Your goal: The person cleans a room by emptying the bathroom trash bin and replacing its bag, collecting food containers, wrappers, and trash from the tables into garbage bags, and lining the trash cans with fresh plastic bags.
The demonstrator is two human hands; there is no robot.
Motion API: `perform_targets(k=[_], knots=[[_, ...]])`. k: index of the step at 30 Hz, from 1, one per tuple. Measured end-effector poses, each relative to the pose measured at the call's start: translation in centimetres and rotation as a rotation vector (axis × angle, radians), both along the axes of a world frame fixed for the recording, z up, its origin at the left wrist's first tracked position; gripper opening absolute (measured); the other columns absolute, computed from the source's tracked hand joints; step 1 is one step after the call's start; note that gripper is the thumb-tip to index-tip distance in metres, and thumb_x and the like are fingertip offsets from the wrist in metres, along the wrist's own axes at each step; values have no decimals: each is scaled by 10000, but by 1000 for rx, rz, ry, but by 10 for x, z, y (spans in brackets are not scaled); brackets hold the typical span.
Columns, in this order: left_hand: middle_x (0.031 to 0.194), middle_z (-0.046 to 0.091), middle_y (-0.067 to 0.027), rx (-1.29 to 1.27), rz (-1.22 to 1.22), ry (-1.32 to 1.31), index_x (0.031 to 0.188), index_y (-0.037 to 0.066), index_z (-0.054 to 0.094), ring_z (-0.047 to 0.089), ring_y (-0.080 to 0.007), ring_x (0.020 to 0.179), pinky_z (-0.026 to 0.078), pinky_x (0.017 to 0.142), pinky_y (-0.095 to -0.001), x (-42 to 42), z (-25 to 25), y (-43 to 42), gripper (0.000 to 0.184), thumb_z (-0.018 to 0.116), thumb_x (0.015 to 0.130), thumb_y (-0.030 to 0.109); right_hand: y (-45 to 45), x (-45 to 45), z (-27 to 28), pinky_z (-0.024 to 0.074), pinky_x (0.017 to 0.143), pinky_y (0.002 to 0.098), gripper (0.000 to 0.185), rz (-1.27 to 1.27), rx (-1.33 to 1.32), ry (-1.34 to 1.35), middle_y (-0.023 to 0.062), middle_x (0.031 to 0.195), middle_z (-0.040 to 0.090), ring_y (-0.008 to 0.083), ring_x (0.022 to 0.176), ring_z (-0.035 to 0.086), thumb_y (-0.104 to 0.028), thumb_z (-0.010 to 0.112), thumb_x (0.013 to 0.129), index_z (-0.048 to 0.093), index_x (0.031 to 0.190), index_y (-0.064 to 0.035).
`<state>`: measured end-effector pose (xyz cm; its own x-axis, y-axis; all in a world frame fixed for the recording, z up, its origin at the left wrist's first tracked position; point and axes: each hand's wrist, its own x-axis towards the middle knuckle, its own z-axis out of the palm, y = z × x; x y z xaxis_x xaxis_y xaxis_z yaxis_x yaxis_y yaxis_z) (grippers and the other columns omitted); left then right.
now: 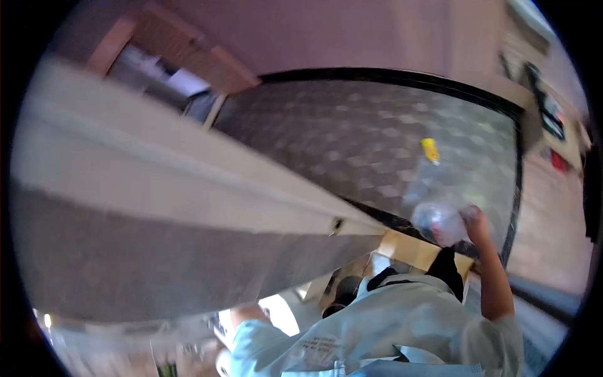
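Head view: the right hand (475, 221) is closing its fingers on the side of a clear bag (434, 221), though blur is hiding the exact grip. The bag is hanging in front of the person, above the tiled floor (352, 138). A yellow item (429, 151) is showing beyond it; contact cannot be told. The left forearm (248, 314) is passing behind the door (276, 207), which is hiding the left hand; its state cannot be told. In judgement, the bag is looking light, soft, slippery and easily torn; gathered film is offering the surest hold.
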<state>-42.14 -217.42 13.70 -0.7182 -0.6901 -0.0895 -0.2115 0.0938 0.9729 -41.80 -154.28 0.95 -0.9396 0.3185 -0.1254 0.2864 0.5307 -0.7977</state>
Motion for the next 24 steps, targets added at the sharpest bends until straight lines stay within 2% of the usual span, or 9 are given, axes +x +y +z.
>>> perform_targets(k=[1, 2, 3, 4, 7, 9, 12, 18, 24], knots=[[822, 562, -76, -12, -32, -3, 936, 18, 564, 530, -146, 726, 440, 590, -290, -11, -3, 10, 305, 516, 857, 309, 3, 4, -2, 451, 642, 359, 221, -21, -18, -50, 171, 807, 592, 297, 714, 562, -177, 622, 754, 553, 883, -11], [823, 563, -76, -26, -72, -5, 938, 17, 563, 530, -146, 728, 440, 592, -290, -21, -7, 23, 305, 515, 858, 307, 11, 14, -21, 459, 646, 370, 220, 90, 41, 184, 176, 811, 588, 324, 727, 563, -171, 637, 735, 561, 872, -17], [823, 564, -76, -34, -105, -10, 939, 17, 563, 530, -146, 729, 440, 594, -289, -30, -10, 38, 304, 513, 859, 306, 7, 18, -9, 462, 673, 378, 179, 49, 182, 243, 180, 817, 584, 339, 762, 564, -127, 624, 721, 572, 859, -25], [824, 564, -76, -41, -132, -16, 941, 16, 562, 531, -146, 731, 440, 597, -289, -39, -15, 55, 304, 512, 860, 305, 7, 19, -4, 459, 702, 389, 161, -34, 185, 129, 186, 843, 587, 345, 802, 564, -93, 601, 700, 580, 847, -29], [825, 566, -77, -46, -202, -43, 945, 15, 560, 531, -145, 735, 440, 604, -287, -56, -30, 107, 302, 508, 863, 301, 16, 17, 20, 439, 794, 383, 268, -17, 93, -39, 184, 939, 585, 354, 909, 543, -57, 577, 650, 594, 918, -45], [827, 567, -77, -33, -250, -59, 948, 14, 559, 532, -145, 738, 440, 608, -286, -61, -43, 133, 300, 506, 865, 298, 20, 16, 15, 440, 791, 384, 274, -49, 175, -54, 185, 947, 583, 353, 909, 544, -50, 569, 648, 594, 920, -43], [828, 568, -78, -3, -307, -78, 952, 13, 557, 533, -145, 742, 440, 615, -285, -64, -61, 174, 299, 502, 868, 294, 25, 11, 17, 441, 791, 380, 267, -113, 104, -3, 184, 949, 583, 352, 905, 545, -53, 572, 653, 592, 919, -42], [831, 572, -79, 45, -337, -156, 960, 11, 553, 535, -144, 751, 439, 629, -282, -99, -76, 294, 295, 494, 874, 287, 110, -35, -6, 449, 744, 380, 193, -143, 44, 42, 179, 860, 597, 353, 867, 557, -78, 581, 683, 613, 871, -47], [835, 575, -80, 77, -277, -212, 969, 8, 549, 536, -144, 759, 439, 643, -279, -129, -83, 406, 291, 487, 880, 279, 191, -71, -15, 443, 803, 381, 326, -67, 70, 86, 175, 940, 581, 354, 909, 541, -13, 568, 621, 587, 945, -48]])
